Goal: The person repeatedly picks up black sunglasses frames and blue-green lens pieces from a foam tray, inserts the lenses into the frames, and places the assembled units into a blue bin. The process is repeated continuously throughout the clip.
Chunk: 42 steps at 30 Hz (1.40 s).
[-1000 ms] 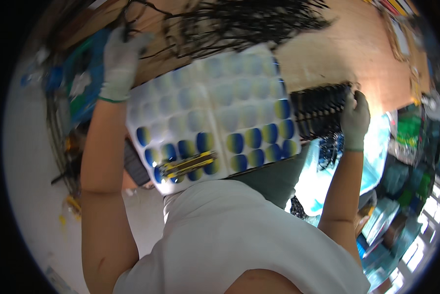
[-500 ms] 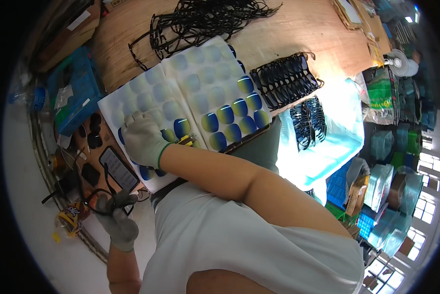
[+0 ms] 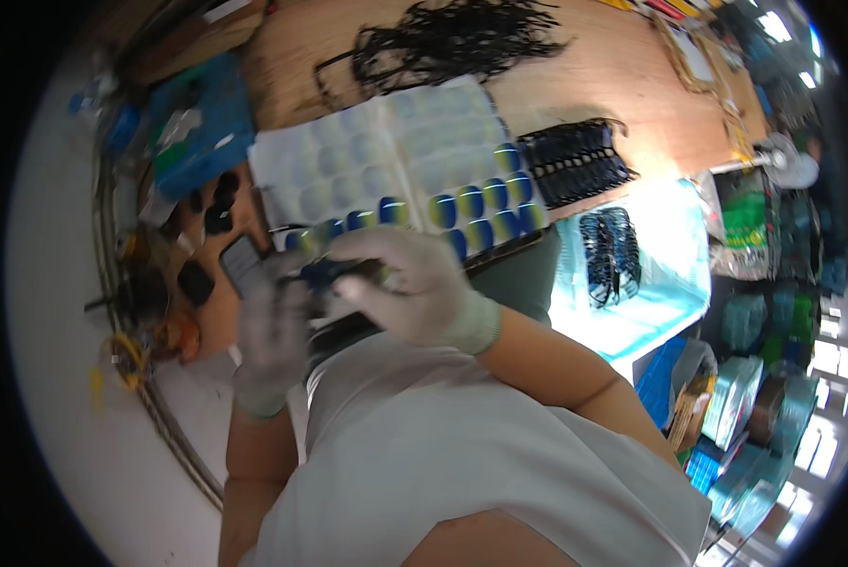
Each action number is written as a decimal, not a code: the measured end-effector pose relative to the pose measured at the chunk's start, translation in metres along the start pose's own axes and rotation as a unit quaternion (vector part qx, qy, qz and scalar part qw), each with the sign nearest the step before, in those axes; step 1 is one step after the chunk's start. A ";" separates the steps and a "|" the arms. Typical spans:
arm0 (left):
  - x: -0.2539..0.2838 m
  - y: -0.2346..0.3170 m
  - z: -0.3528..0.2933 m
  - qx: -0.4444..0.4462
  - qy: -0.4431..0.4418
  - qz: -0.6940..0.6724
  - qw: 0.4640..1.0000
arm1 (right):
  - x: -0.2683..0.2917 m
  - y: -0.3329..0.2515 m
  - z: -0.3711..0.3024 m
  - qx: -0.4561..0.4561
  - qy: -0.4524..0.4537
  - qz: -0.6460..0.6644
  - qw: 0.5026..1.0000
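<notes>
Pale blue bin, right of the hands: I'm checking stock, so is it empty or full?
Partly filled: dark glasses sit clustered in the bin, its pale bottom showing beside them.

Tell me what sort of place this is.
Probably an eyewear workshop: rows of blue-and-yellow lenses, a tangled heap of black eyeglass frames, and dark glasses lined up beside the lenses.

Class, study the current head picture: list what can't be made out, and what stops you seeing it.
All in the head view:
Exact shape of the dark item: blurred, and partly covered by the right hand.
Fingers of the left hand: blurred, so its grip is unclear.
Near-left corner of the white sheet: hidden behind both hands.
Far side of the black pile: cut off by the upper edge.
</notes>
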<state>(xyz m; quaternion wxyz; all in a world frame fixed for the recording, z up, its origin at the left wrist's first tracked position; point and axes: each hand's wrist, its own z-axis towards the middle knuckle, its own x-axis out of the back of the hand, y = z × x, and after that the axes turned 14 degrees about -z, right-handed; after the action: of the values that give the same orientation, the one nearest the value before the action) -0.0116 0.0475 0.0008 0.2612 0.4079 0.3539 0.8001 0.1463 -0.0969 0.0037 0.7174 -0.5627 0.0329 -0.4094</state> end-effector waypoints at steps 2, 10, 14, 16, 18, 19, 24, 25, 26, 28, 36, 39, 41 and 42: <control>-0.016 0.004 0.001 -0.155 -0.056 0.127 0.978 | 0.004 -0.006 -0.006 -0.019 0.049 -0.036 0.998; -0.028 0.043 0.006 0.091 -0.108 -0.281 0.949 | 0.042 -0.014 -0.033 -0.136 -0.021 0.190 0.972; -0.028 0.053 -0.002 0.110 -0.178 -0.251 0.945 | 0.080 -0.010 -0.033 -0.133 -0.238 0.129 0.954; -0.029 0.056 -0.005 0.132 -0.187 -0.274 0.934 | 0.078 -0.009 -0.040 -0.197 -0.238 0.190 0.932; -0.027 0.058 -0.003 0.129 -0.181 -0.298 0.929 | 0.076 -0.012 -0.041 -0.235 -0.218 0.249 0.914; -0.026 0.059 -0.002 0.127 -0.177 -0.309 0.926 | 0.071 -0.014 -0.041 -0.237 -0.195 0.265 0.914; -0.004 0.052 -0.002 0.185 -0.260 -0.352 0.880 | 0.049 -0.002 -0.054 -0.222 -0.158 0.302 0.914; 0.000 0.051 -0.004 0.201 -0.274 -0.361 0.869 | 0.046 -0.003 -0.056 -0.229 -0.158 0.309 0.909; 0.004 0.050 -0.003 0.208 -0.273 -0.381 0.859 | 0.040 -0.005 -0.057 -0.235 -0.156 0.316 0.906; 0.009 0.050 -0.001 0.222 -0.270 -0.420 0.838 | 0.036 -0.003 -0.056 -0.239 -0.168 0.324 0.900; -0.001 0.037 -0.015 0.233 -0.233 -0.443 0.834 | 0.036 -0.004 -0.049 -0.272 -0.199 0.338 0.879; 0.004 0.036 -0.019 0.251 -0.217 -0.424 0.843 | 0.031 -0.002 -0.048 -0.279 -0.210 0.338 0.874; 0.003 0.037 -0.022 0.255 -0.193 -0.416 0.851 | 0.028 -0.005 -0.046 -0.286 -0.205 0.342 0.871; 0.003 0.038 -0.023 0.254 -0.176 -0.417 0.855 | 0.027 -0.007 -0.045 -0.289 -0.199 0.346 0.870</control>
<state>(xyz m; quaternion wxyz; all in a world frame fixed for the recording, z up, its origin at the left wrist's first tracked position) -0.0369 0.0180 0.0222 0.5154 0.4084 0.6300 0.4130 0.1377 -0.1487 0.0040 0.6095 -0.7672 0.1991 0.0140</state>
